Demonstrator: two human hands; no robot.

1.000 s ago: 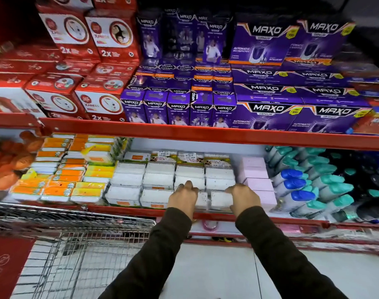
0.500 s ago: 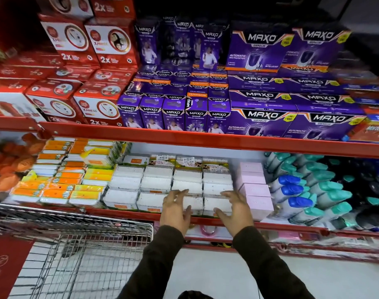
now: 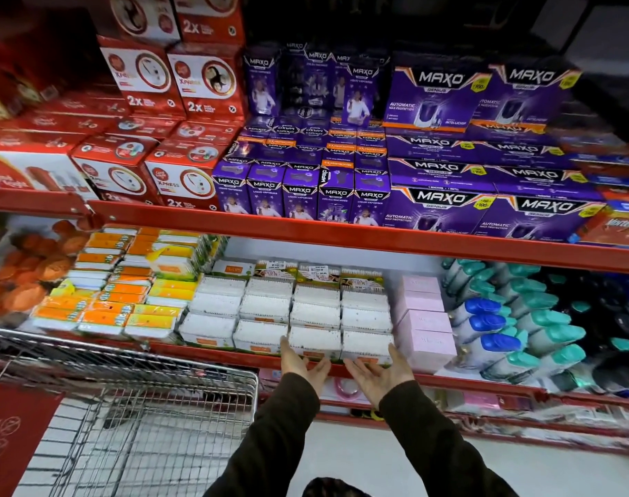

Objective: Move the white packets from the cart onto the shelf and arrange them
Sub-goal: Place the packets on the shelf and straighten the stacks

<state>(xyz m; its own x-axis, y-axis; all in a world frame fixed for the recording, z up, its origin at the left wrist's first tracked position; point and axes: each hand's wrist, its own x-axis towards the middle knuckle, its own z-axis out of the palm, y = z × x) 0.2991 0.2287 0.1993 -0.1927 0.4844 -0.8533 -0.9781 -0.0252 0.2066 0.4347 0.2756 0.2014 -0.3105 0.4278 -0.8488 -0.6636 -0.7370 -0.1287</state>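
Left hand [image 3: 303, 365] and right hand [image 3: 381, 376], both open and empty, flank the front white rectangular plastic packets [image 3: 314, 340] just beyond their fingertips.

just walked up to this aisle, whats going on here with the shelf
A person is stocking white packets on the lower red shelf. Both hands are open and hold nothing: the left hand and right hand sit at the shelf's front edge, flanking the two front packets. The packets lie in neat rows between orange packs and pink boxes. The wire cart stands at the left.

The packets [image 3: 287, 313] sit in rows on the shelf [image 3: 212, 353], the cart [image 3: 133, 399] before it at left.
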